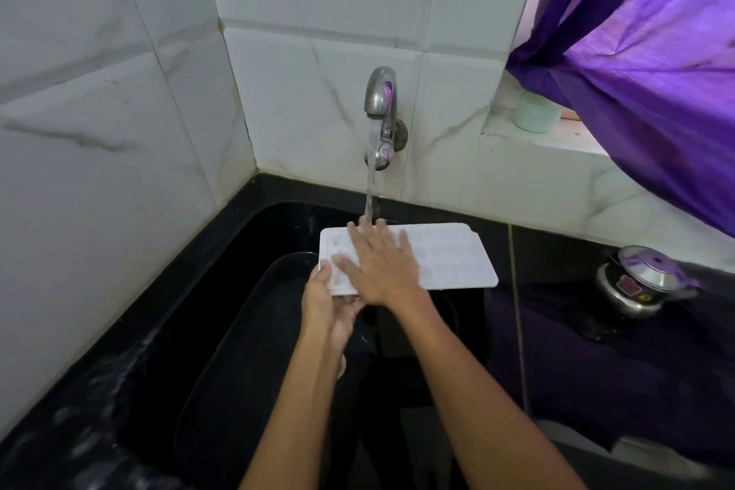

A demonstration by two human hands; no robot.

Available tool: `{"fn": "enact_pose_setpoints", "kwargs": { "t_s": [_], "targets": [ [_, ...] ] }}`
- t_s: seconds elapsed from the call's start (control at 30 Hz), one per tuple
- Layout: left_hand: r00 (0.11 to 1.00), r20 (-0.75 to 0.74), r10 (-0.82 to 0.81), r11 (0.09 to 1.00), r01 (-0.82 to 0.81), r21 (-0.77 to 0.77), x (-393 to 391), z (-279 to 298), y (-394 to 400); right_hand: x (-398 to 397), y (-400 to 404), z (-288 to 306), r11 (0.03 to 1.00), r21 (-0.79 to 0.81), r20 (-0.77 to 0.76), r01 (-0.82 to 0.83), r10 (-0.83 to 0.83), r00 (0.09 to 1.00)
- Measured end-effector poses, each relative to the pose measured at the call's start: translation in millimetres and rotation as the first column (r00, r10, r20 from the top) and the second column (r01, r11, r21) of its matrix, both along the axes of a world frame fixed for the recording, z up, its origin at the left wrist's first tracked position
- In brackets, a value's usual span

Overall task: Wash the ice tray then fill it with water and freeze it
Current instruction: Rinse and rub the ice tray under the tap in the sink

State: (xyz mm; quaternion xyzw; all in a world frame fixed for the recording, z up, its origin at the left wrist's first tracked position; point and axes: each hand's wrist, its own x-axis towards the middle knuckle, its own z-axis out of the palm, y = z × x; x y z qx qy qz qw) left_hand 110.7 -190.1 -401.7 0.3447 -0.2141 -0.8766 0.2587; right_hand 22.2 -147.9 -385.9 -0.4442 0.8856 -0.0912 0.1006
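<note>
White marbled wall tiles [119,91] fill the view from nine to twelve o'clock, and a purple curtain [644,72] hangs at two o'clock over a sill holding a pale green cup [535,113]. Below them a black desk [576,251] frames a black sink [246,330] that takes up the lower middle. At three o'clock a steel pressure cooker [640,282] stands on the desk, well apart from the work. A steel tap [382,107] at twelve o'clock is running, and its stream [370,191] lands at the far edge of the white ice tray [449,259], which is held over the sink just above centre, roughly level. The right hand [378,270] lies flat on top of the tray with fingers spread wide and straight, apparently rubbing the cells; its blur suggests motion. The left hand [330,302] holds the tray's left end, thumb on top and fingers curled beneath. This looks like the washing step, with filling and freezing still to come. The tray is carried from one end only, so a firm push from the right hand on wet plastic could tip or slip it into the sink. The stream striking the flat rim may also splash onto the desk.
</note>
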Motion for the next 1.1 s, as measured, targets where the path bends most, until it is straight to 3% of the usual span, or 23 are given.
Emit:
{"fn": "enact_pose_setpoints", "kwargs": {
  "t_s": [0.17, 0.23, 0.3, 0.37, 0.47, 0.53, 0.7, 0.77, 0.87, 0.93, 1.0, 1.1],
  "targets": [
    [1.0, 0.007, 0.027, 0.999, -0.027, -0.024, 5, -8, 8, -26, 42, -5, 0.912, 0.078, 0.009, 0.402, -0.404, 0.915],
    [1.0, 0.012, 0.026, 0.999, -0.025, -0.04, 3, -9, 11, -18, 39, -4, 0.882, 0.097, 0.012, 0.462, -0.465, 0.885],
    [1.0, 0.012, 0.025, 0.998, -0.024, -0.064, 0, -9, 13, 1, 24, -3, 0.936, 0.055, 0.033, 0.349, -0.351, 0.936],
    [0.999, 0.021, 0.032, 0.996, -0.03, -0.08, -1, -8, 13, 22, 10, -5, 0.994, -0.013, 0.016, 0.105, -0.105, 0.994],
    [0.998, -0.008, 0.067, 0.996, -0.067, -0.055, 3, -12, 2, 26, 3, -5, 0.993, 0.014, -0.088, -0.116, 0.116, 0.989],
    [0.992, -0.009, 0.123, 0.992, -0.123, -0.029, 6, -11, -9, 11, 6, -2, 0.997, 0.056, -0.09, -0.058, 0.063, 0.994],
    [0.986, -0.002, 0.166, 0.984, -0.166, -0.07, 13, -9, -26, -18, 18, 6, 0.931, 0.109, -0.041, 0.348, -0.346, 0.938],
    [0.99, 0.004, 0.141, 0.988, -0.141, -0.071, 7, -8, -25, -4, 5, 8, 0.948, 0.072, -0.03, 0.309, -0.307, 0.951],
    [0.993, 0.033, 0.116, 0.989, -0.112, -0.098, -2, -8, -18, 27, -15, 3, 1.0, -0.019, -0.051, -0.003, 0.002, 0.999],
    [0.991, 0.031, 0.127, 0.988, -0.124, -0.087, -2, -9, -19, 27, -17, -1, 0.995, -0.015, -0.101, -0.096, 0.094, 0.991],
    [0.987, 0.023, 0.162, 0.985, -0.161, -0.061, 3, -10, -25, 11, -11, -3, 1.0, 0.017, -0.105, -0.012, 0.013, 0.994],
    [0.98, 0.04, 0.194, 0.979, -0.192, -0.064, 10, -17, -34, -15, 4, -4, 0.956, 0.098, 0.016, 0.278, -0.281, 0.96]
  ]
}}
